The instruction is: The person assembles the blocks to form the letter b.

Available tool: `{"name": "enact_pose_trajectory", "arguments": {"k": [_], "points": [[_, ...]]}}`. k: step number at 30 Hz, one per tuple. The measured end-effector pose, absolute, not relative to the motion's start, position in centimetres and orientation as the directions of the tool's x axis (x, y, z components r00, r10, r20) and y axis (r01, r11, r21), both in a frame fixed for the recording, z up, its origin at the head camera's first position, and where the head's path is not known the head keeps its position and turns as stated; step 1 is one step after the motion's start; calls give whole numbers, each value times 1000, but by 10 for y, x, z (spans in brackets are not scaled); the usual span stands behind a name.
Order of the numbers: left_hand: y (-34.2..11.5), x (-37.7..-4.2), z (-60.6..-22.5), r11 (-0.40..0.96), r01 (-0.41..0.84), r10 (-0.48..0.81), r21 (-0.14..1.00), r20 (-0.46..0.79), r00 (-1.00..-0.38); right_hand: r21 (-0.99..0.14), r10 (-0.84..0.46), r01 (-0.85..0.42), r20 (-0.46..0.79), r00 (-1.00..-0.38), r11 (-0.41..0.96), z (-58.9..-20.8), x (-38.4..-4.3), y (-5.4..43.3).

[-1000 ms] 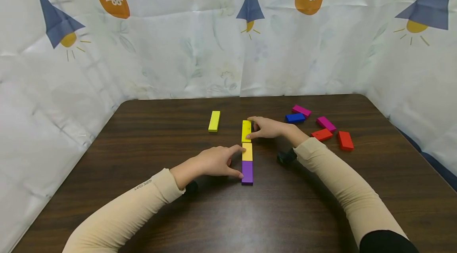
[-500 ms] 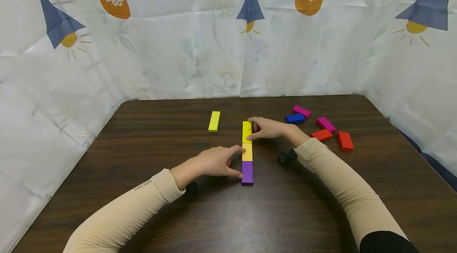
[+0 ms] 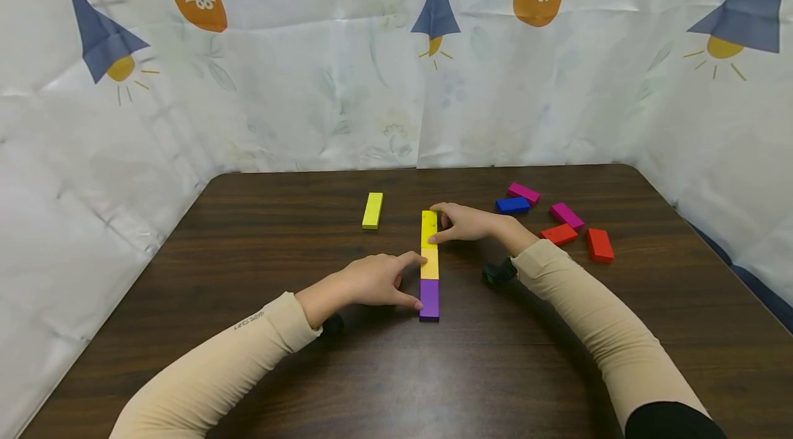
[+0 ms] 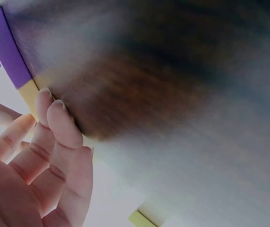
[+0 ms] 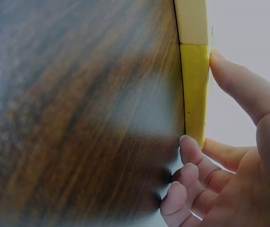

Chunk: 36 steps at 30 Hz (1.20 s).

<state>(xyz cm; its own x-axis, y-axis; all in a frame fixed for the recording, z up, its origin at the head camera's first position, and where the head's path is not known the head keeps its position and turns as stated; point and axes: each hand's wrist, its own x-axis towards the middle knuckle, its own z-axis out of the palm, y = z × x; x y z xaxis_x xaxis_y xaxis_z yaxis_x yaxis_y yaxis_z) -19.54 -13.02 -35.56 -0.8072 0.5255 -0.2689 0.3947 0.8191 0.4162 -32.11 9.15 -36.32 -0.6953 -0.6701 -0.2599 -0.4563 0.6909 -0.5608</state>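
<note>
Three wooden blocks stand end to end in a straight row: a purple block (image 3: 429, 299) nearest, a light orange block (image 3: 429, 264) in the middle, a yellow block (image 3: 429, 224) farthest. My left hand (image 3: 374, 279) reaches in from the left. Its index fingertip rests on the orange block and its thumb touches the purple one's left edge. From the other side my right hand (image 3: 467, 221) holds the yellow block, thumb on its top near the joint and index finger at the far end. The right wrist view shows the other fingertips (image 5: 174, 198) bent low beside that end.
Another yellow block (image 3: 372, 210) lies apart, behind and left of the row. Toward the back right are two magenta blocks (image 3: 566, 216), a blue block (image 3: 512, 205) and two red blocks (image 3: 600, 245). A patterned curtain (image 3: 297, 95) hangs behind the dark wooden table (image 3: 279, 232).
Over the last second the far yellow block has shifted slightly nearer, and the thin gap to the orange block has closed. Both hands have otherwise stayed nearly still.
</note>
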Motion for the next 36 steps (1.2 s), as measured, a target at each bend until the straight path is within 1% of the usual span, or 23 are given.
{"name": "enact_pose_trajectory", "arguments": {"k": [19,36], "points": [[-130,-197,-357,814,404,535,418,-268,-801,-573,-683,-467,-244,-688,674,-365,-321,93],[-130,-196,-357,813,404,536,420,-265,-802,-557,-685,-481,-239,-688,677,-365,-322,92]]}}
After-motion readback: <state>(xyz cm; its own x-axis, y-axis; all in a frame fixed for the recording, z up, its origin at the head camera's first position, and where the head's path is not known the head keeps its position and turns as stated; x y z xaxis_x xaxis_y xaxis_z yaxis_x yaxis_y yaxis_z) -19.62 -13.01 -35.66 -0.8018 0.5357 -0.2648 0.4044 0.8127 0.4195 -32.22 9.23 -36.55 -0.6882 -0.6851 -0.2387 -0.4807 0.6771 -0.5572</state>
